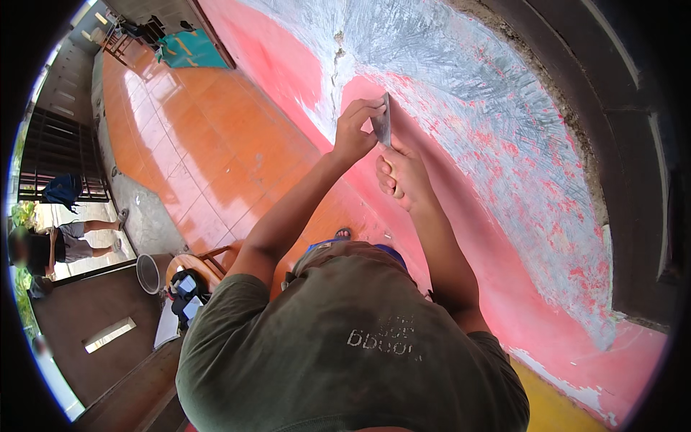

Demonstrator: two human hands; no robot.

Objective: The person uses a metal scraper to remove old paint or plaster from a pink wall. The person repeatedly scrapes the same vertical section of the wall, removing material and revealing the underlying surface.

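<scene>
My right hand (406, 175) is wrapped around the pale handle (396, 174) of a scraper. Its flat metal blade (381, 125) stands edge-on against the painted wall. At the blade's upper end, the fingertips of my left hand (353, 129) hold it, with the thumb lower on the same blade. Pink paint (363, 89) still covers the wall around the blade. Above and to the right spreads a scraped patch (464, 108), grey-white with scratch marks and pink flecks. A jagged crack (337, 67) runs down the wall close to my left hand.
Glossy orange tiles (216, 156) cover the floor at left. A round wooden stool (208, 267) carries a dark bag and devices, beside a grey bucket (148, 272). Someone (65, 243) stands by the gateway. A dark frame (631, 162) borders the wall at right.
</scene>
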